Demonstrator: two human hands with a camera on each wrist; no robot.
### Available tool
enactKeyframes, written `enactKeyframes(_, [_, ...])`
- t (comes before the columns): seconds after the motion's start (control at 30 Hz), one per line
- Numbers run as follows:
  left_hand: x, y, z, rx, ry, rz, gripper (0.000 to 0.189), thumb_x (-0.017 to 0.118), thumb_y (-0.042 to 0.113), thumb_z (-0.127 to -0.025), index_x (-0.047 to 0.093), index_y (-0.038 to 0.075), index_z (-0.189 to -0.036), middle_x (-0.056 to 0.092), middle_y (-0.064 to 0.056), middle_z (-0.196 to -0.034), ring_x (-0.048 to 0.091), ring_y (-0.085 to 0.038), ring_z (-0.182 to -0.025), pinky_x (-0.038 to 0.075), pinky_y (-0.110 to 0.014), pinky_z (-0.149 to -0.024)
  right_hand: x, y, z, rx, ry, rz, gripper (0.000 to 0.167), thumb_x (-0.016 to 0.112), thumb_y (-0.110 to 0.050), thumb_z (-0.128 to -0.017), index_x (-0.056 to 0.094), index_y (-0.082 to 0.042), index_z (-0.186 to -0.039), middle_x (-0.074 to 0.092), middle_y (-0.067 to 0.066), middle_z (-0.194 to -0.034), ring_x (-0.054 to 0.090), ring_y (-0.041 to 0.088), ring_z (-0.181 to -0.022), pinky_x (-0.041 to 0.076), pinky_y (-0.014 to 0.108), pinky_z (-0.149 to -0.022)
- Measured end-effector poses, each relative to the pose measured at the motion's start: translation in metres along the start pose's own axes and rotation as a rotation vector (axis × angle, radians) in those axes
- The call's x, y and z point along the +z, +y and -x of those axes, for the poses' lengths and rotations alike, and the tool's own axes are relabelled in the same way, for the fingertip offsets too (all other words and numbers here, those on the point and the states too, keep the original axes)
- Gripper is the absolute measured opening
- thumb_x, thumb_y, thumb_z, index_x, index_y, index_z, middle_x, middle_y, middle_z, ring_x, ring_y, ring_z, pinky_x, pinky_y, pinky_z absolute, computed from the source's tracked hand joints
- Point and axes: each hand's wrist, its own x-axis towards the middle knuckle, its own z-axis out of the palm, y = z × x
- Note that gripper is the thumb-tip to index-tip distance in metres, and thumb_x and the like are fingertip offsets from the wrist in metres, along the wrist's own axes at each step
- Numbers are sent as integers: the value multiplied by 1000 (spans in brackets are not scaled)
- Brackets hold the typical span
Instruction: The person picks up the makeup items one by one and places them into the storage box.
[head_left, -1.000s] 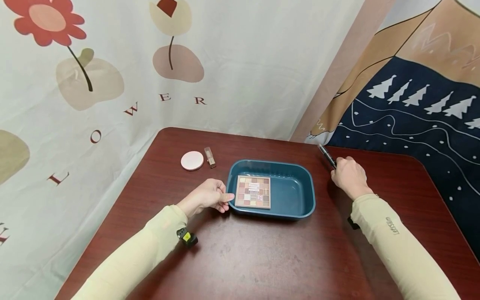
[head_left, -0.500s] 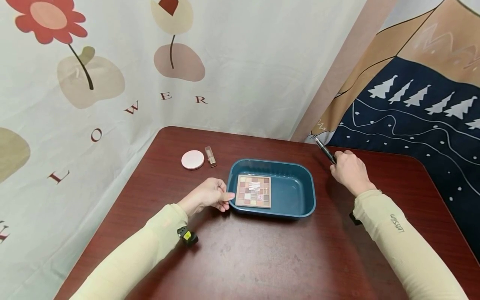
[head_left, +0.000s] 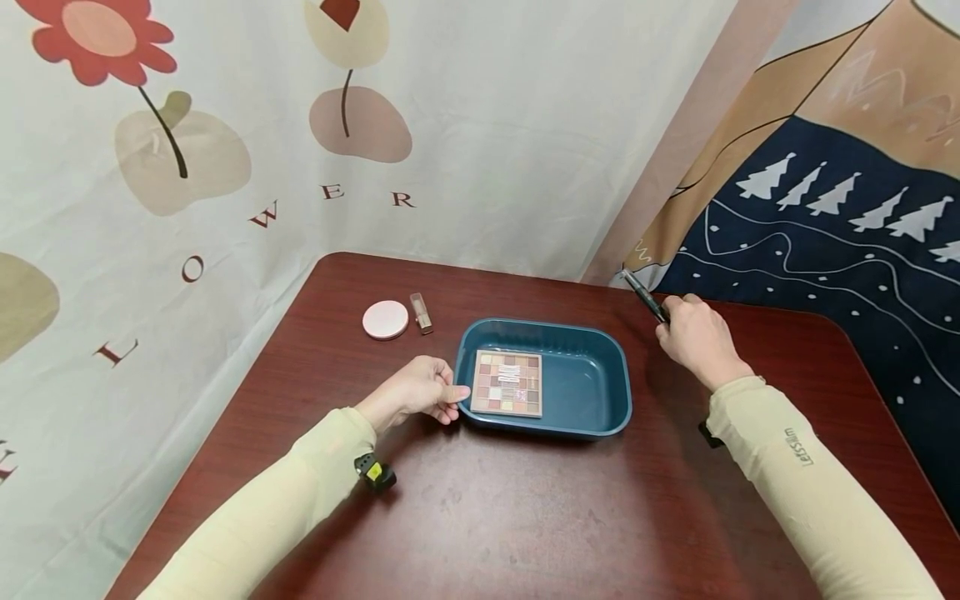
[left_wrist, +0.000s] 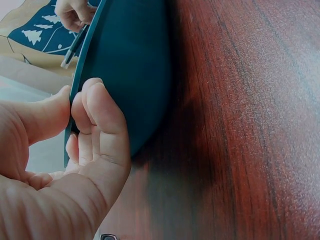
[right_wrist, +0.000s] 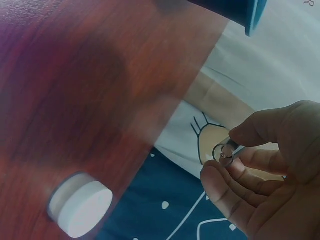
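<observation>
My left hand (head_left: 416, 390) pinches the left rim of a dark teal plastic basin (head_left: 588, 379), thumb inside and fingers under the outer wall, as the left wrist view shows. Flat in the basin's left half lies an eyeshadow palette (head_left: 495, 383) with a grid of pinkish and brown squares. To the right of the basin, my right hand (head_left: 697, 340) holds a slim dark pen-like tube (head_left: 643, 295) with a clear end, its far end tilted up above the table. The right wrist view shows the tube's round end (right_wrist: 225, 154) between thumb and fingers.
A round pale pink compact (head_left: 386, 320) and a small lipstick tube (head_left: 422, 313) lie left of the basin on the reddish-brown table (head_left: 495, 517). Near the table's edge in the right wrist view stands a white-lidded jar (right_wrist: 82, 207). Printed curtains (head_left: 487, 150) hang behind.
The right hand has raised the pen-like tube a little and shifted it slightly left and away. The left hand keeps its pinch on the basin, which stays in place.
</observation>
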Motion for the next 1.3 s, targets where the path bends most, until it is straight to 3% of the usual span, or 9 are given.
enactKeyframes(0.43, [0, -1, -1, -1, 2, -2, 23, 68, -1, -98, 48, 1, -86, 62, -9, -66, 63, -14, -55, 58, -26, -55, -9, -8, -4, -63, 38, -5, 21, 62, -2, -89, 64, 12, -105, 60, 30, -95, 62, 44, -80, 55, 61, -71])
enactKeyframes(0.73, [0, 0, -1, -11, 2, 0, 22, 67, 0, -98, 48, 1, -88, 62, -9, -68, 64, -14, -56, 58, -25, -55, -17, -17, -9, -156, 86, 6, 10, 63, 0, -87, 65, 7, -93, 59, 25, -86, 60, 39, -75, 54, 59, -67])
enactKeyframes(1.3, [1, 0, -1, -12, 6, -7, 23, 68, 0, -98, 48, 0, -87, 63, -10, -68, 63, -14, -56, 58, -26, -55, -27, -45, -13, -297, 92, 19, 8, 64, 3, -86, 65, 5, -93, 61, 23, -89, 60, 34, -73, 56, 54, -65])
